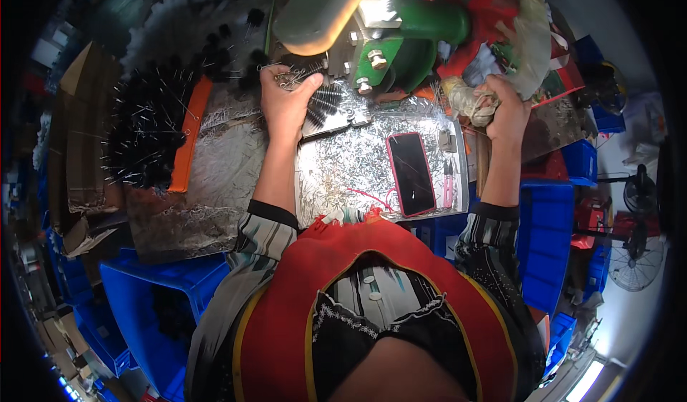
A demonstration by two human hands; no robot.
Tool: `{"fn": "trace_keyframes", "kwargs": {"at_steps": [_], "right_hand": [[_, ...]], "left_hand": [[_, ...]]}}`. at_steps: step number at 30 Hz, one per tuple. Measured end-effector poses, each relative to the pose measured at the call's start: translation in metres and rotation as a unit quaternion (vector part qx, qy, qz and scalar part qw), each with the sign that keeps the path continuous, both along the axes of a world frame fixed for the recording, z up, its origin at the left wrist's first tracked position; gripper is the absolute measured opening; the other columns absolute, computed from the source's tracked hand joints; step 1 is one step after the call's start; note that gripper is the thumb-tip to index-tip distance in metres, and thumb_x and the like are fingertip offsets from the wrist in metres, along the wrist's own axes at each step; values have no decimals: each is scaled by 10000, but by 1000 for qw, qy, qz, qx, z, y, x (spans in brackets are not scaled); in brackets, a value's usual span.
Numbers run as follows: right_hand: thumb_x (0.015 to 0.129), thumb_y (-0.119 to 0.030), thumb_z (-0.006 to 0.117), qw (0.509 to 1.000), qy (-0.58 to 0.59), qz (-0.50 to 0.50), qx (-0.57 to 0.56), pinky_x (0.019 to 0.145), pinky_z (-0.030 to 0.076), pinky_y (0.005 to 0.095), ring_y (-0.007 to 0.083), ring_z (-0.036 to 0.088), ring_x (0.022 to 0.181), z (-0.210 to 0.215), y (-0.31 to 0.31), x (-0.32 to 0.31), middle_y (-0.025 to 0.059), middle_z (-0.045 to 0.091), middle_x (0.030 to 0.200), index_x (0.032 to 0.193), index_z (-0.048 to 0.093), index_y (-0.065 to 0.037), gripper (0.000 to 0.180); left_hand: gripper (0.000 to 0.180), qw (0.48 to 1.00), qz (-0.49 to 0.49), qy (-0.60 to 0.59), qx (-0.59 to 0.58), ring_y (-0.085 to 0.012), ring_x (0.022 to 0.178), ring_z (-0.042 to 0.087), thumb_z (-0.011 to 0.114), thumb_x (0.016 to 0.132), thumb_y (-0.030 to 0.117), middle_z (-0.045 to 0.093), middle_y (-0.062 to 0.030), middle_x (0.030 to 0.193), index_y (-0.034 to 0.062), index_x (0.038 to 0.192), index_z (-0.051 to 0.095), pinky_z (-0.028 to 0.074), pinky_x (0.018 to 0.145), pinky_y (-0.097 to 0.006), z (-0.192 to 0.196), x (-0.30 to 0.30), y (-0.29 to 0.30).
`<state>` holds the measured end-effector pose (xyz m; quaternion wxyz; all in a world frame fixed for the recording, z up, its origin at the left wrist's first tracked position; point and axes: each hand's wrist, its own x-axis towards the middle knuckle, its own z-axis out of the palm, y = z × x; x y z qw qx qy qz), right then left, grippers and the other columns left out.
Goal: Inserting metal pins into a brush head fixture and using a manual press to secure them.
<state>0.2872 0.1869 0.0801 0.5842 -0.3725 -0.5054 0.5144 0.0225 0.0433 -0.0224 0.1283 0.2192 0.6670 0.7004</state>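
Note:
My left hand is closed round several black twisted-wire brushes, whose bristles fan out past my thumb and whose thin wire ends show at the fingers. They are just in front of a green machine with large bolts, above a metal plate. My right hand wraps round a knob-like handle bound in pale, worn cloth or film, to the right of the machine. My right fingertips are partly hidden behind it.
A bright lamp hangs over the machine. Short wire scraps cover the tray, with a phone and a pink-handled tool on it. More brushes are heaped left behind an orange strip. Blue bins stand below.

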Motion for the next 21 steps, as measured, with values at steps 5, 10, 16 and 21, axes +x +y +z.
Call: {"fn": "trace_keyframes", "kwargs": {"at_steps": [5, 10, 16, 21], "right_hand": [[707, -57, 629, 998, -20, 8, -62, 455, 414, 251, 172, 535, 515, 20, 6, 4, 111, 556, 609, 738, 584, 30, 103], [719, -52, 625, 998, -14, -3, -62, 440, 391, 230, 156, 517, 494, 15, 5, 5, 108, 560, 614, 760, 593, 38, 104], [711, -37, 628, 998, -28, 31, -52, 443, 408, 247, 172, 536, 486, 15, 2, 8, 119, 571, 630, 766, 596, 44, 103], [689, -50, 646, 998, -50, 14, -44, 448, 422, 255, 168, 545, 490, 20, 5, 10, 101, 566, 624, 743, 598, 27, 105]], "left_hand": [[305, 985, -83, -120, 94, -122, 661, 545, 680, 697, -35, 528, -68, 836, 33, 900, 462, 462, 565, -231, 20, 13, -10], [294, 962, -74, -139, 225, -166, 707, 604, 618, 752, -95, 539, -73, 807, 59, 903, 419, 517, 631, -253, 1, 11, -10], [301, 938, -48, -169, 298, -183, 715, 607, 616, 754, -86, 536, -79, 824, 61, 885, 389, 509, 708, -274, -4, 9, -11], [275, 956, -27, -132, 260, -186, 729, 609, 603, 769, -86, 537, -84, 814, 54, 879, 394, 509, 711, -267, -2, 12, -7]]}}
